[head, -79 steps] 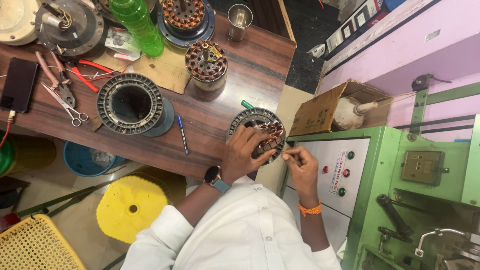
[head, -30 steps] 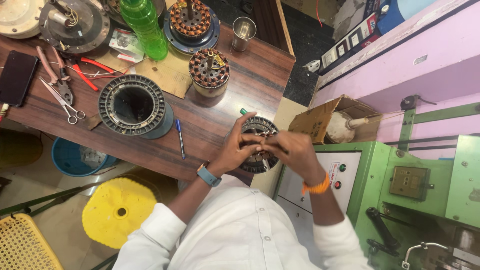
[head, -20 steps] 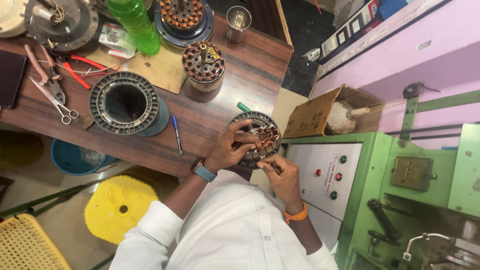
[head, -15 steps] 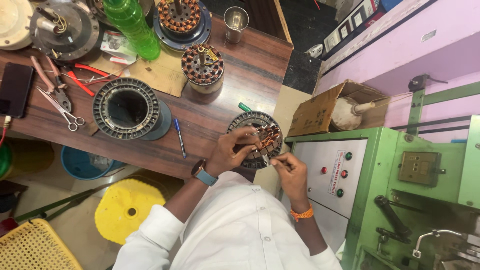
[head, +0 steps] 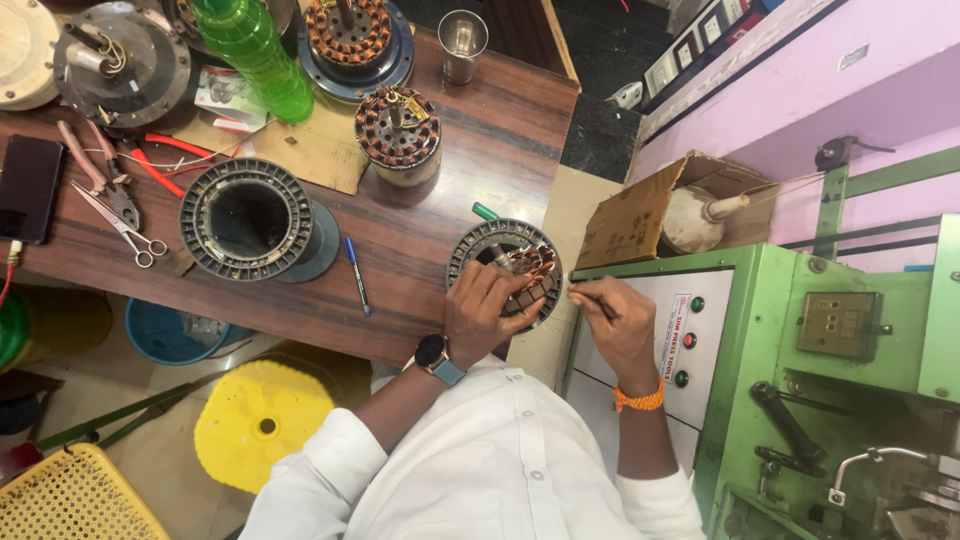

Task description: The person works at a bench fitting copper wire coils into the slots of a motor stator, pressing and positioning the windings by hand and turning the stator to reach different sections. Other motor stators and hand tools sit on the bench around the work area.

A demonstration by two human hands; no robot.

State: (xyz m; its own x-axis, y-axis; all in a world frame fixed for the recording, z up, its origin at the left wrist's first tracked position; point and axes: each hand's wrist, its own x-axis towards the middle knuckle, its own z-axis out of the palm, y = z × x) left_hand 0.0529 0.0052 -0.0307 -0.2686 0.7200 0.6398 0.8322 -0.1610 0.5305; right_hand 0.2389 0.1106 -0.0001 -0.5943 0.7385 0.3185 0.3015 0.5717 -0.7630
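A: Listing the held item first: one round motor stator (head: 505, 262), dark ring with copper windings, at the near right corner of the brown wooden table (head: 470, 130), partly overhanging its edge.

B: Grip?

A: Left hand (head: 478, 312), smartwatch at the wrist, lies over the stator's near side, fingers curled closed on its rim and windings. Right hand (head: 615, 318), orange band at the wrist, is pinched shut on a thin stick-like tool (head: 585, 292) just beside the stator's right edge; what kind of tool, I cannot tell.

B: Other stock on the table?

A: One larger empty stator ring (head: 247, 220), left of centre. One blue pen (head: 356, 273) between the two rings. One wound copper core (head: 398, 130) behind, a steel cup (head: 462, 42) farther back, a green plastic bottle (head: 252, 55), scissors (head: 122, 226) and red-handled pliers (head: 150, 160) at the left.

B: Off the table?

A: A green machine cabinet (head: 800, 380) at the right, and a yellow stool (head: 262, 425) below the table edge.
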